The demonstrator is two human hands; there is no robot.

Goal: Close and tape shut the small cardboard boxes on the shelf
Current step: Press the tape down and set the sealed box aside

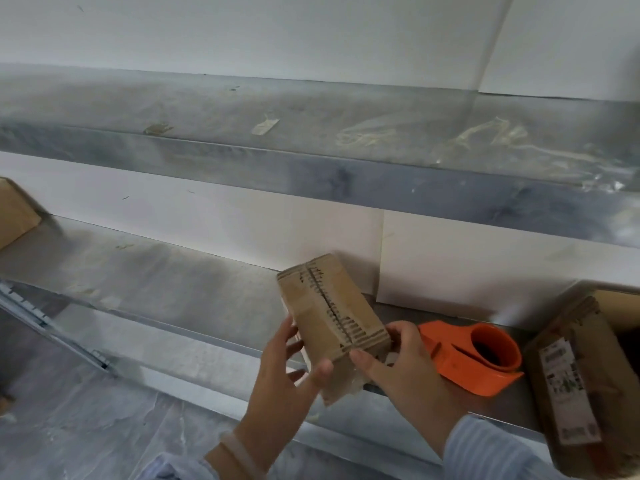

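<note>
Grey and scuffed, the metal shelf (156, 282) runs along a white wall (277, 29). An orange tape dispenser (474, 355) lies on it. Just left of the dispenser, a small cardboard box (332, 313) is held tilted over the shelf's front edge (its top flaps meet along a ragged seam). The left hand (287, 368) grips the side far from the dispenser, fingers curled round it. The right hand (398, 368) pinches the corner nearest the dispenser. Right of the dispenser lies a labelled box (568, 375).
</note>
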